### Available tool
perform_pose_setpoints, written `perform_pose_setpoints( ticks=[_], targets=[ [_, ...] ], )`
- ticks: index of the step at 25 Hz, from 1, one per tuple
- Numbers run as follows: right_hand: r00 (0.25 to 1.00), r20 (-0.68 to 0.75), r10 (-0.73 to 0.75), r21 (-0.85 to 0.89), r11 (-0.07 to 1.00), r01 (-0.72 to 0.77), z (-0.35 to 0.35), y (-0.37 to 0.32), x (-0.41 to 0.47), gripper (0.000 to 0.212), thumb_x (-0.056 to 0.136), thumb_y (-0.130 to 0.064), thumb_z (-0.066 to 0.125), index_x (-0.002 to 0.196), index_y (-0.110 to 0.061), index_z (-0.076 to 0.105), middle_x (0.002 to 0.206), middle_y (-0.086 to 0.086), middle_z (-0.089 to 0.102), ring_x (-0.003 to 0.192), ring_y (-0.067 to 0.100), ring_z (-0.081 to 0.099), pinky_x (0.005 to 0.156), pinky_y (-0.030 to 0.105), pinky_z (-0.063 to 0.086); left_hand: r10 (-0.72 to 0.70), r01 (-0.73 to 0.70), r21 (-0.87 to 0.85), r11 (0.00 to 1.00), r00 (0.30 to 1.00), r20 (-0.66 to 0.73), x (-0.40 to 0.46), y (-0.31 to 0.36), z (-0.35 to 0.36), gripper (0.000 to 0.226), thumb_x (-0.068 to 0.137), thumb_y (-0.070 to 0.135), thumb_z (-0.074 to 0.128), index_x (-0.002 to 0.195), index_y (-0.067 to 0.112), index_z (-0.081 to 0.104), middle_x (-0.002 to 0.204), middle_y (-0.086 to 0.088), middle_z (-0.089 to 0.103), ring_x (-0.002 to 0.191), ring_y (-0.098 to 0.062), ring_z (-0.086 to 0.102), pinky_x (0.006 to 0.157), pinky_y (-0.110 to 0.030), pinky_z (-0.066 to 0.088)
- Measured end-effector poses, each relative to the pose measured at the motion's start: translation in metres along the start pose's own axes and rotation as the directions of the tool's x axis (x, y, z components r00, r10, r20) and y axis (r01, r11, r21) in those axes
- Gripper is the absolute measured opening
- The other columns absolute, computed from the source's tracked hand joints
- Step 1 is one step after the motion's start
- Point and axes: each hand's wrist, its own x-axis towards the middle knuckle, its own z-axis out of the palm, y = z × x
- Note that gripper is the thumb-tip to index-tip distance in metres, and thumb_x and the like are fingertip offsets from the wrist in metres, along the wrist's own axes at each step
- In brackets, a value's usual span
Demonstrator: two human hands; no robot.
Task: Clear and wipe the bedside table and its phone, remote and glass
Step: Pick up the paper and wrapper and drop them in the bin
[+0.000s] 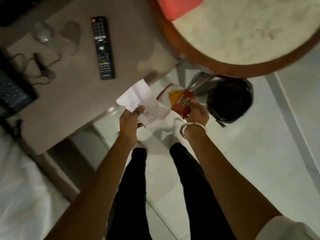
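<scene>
My left hand [130,121] grips a white printed paper receipt [138,99] just off the front corner of the grey bedside table [72,104]. My right hand [197,112], with a metal bangle on the wrist, holds a red and yellow snack wrapper [181,103] beside the receipt. On the table lie a black remote [103,47], a clear glass [41,32] at the back left, and a dark phone [12,90] at the left edge. A thin black cord [41,66] is coiled between the glass and the phone.
A black-lined waste bin [230,99] stands on the white tiled floor just right of my hands. Above it is a round marble-topped table [242,32] with a wooden rim and a red object [178,6] on it. White bedding [19,179] fills the lower left.
</scene>
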Motion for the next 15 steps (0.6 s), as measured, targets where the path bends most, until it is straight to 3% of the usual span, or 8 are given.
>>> perform_pose_setpoints(
  ticks=[3,5,6,9,11,13,15],
  targets=[
    [0.985,-0.085,0.149,0.058,0.988,-0.144,-0.091,-0.024,0.059,0.029,0.096,-0.011,0.061,0.123,-0.002,0.066,0.107,0.013,0.064,0.076,0.02,0.064,0.05,0.023,0.055,-0.132,0.132,0.006,0.991,0.986,0.106,-0.005,-0.036,0.07,0.037,0.095,0.012,0.071,0.131,0.015,0.067,0.117,-0.005,0.076,0.115,-0.033,0.071,0.069,-0.035,0.062],
    [0.983,-0.035,0.181,0.036,0.983,-0.18,-0.125,-0.037,0.092,0.04,0.105,-0.016,0.047,0.142,-0.001,0.05,0.116,0.007,0.054,0.072,0.008,0.058,0.053,0.017,0.054,-0.168,0.163,0.044,0.986,0.974,0.151,-0.006,-0.057,0.107,0.041,0.095,0.016,0.073,0.135,0.017,0.066,0.117,-0.002,0.076,0.113,-0.029,0.071,0.06,-0.031,0.062],
    [0.983,-0.041,0.179,0.054,0.983,-0.177,-0.131,-0.041,0.105,0.039,0.106,-0.016,0.044,0.142,-0.001,0.048,0.117,0.007,0.051,0.071,0.007,0.057,0.056,0.016,0.054,-0.178,0.17,0.06,0.984,0.968,0.177,-0.006,-0.065,0.12,0.044,0.095,0.019,0.074,0.138,0.018,0.064,0.12,-0.002,0.076,0.114,-0.027,0.071,0.06,-0.031,0.062],
    [0.962,-0.079,0.26,0.214,0.947,-0.239,-0.139,-0.053,0.138,0.016,0.098,-0.011,0.057,0.111,-0.003,0.062,0.107,0.011,0.062,0.078,0.019,0.068,0.064,0.026,0.06,-0.174,0.139,0.158,0.978,0.958,0.23,-0.002,-0.087,0.161,0.043,0.096,0.03,0.075,0.136,0.019,0.066,0.12,-0.001,0.078,0.114,-0.025,0.073,0.068,-0.031,0.062],
    [0.957,-0.025,0.289,0.244,0.93,-0.274,-0.143,-0.061,0.155,0.017,0.096,-0.02,0.062,0.101,-0.004,0.065,0.1,0.008,0.068,0.098,0.028,0.071,0.082,0.036,0.062,-0.168,0.109,0.228,0.968,0.951,0.259,0.002,-0.093,0.19,0.032,0.097,0.036,0.074,0.125,0.019,0.071,0.109,0.002,0.081,0.106,-0.021,0.076,0.069,-0.029,0.061],
    [0.968,-0.015,0.251,0.186,0.952,-0.244,-0.148,-0.073,0.157,0.024,0.099,-0.028,0.061,0.106,-0.006,0.066,0.108,0.008,0.071,0.107,0.029,0.069,0.088,0.04,0.06,-0.195,0.119,0.289,0.95,0.947,0.253,0.005,-0.092,0.221,0.026,0.095,0.039,0.076,0.112,0.02,0.072,0.104,0.0,0.081,0.099,-0.021,0.076,0.068,-0.029,0.062],
    [0.985,-0.051,0.163,0.144,0.978,-0.154,-0.158,-0.083,0.155,0.026,0.098,-0.025,0.063,0.119,-0.008,0.061,0.118,0.012,0.071,0.108,0.03,0.069,0.09,0.042,0.061,-0.211,0.105,0.381,0.918,0.946,0.246,0.008,-0.093,0.259,0.034,0.092,0.043,0.078,0.114,0.017,0.071,0.112,-0.007,0.078,0.101,-0.024,0.073,0.074,-0.033,0.063]
  ],
)
